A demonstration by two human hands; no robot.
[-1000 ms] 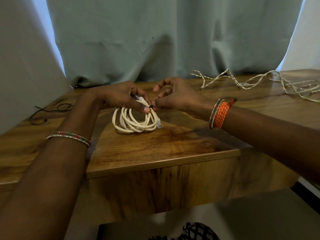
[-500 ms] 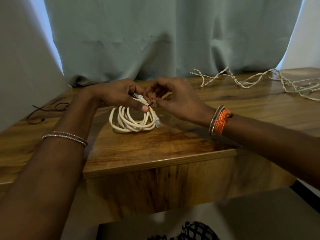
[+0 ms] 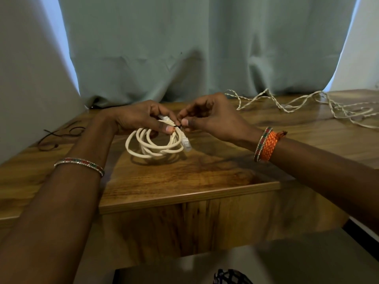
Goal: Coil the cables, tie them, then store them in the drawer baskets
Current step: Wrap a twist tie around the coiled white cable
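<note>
Nearest, a black net-patterned thing (image 3: 231, 276) shows at the bottom edge, too cut off to identify. Beyond it, on the wooden table (image 3: 184, 181), lies one cream-white coiled cable (image 3: 152, 145), wound into several loose loops that rest flat on the wood, the oval of the coil running left to right. One clear plug (image 3: 187, 142) hangs off the coil's right side, pointing down and toward the viewer; a second white end (image 3: 164, 117) sticks up and leftward between the hands. Two hands meet at the coil's far right edge. The left hand (image 3: 141, 117) curls its fingers over the gathered loops, thumb pressed on them. The right hand (image 3: 207, 117) pinches a thin dark tie (image 3: 178, 126) at the bundle, its other fingers curled. One beaded bangle (image 3: 80, 163) circles the left wrist; a bangle and an orange woven band (image 3: 269, 145) sit on the right. Farther left lies a thin dark cord (image 3: 61, 133); far right, one loose twisted pale cable (image 3: 287, 103) sprawls uncoiled before the green curtain (image 3: 194, 48).
</note>
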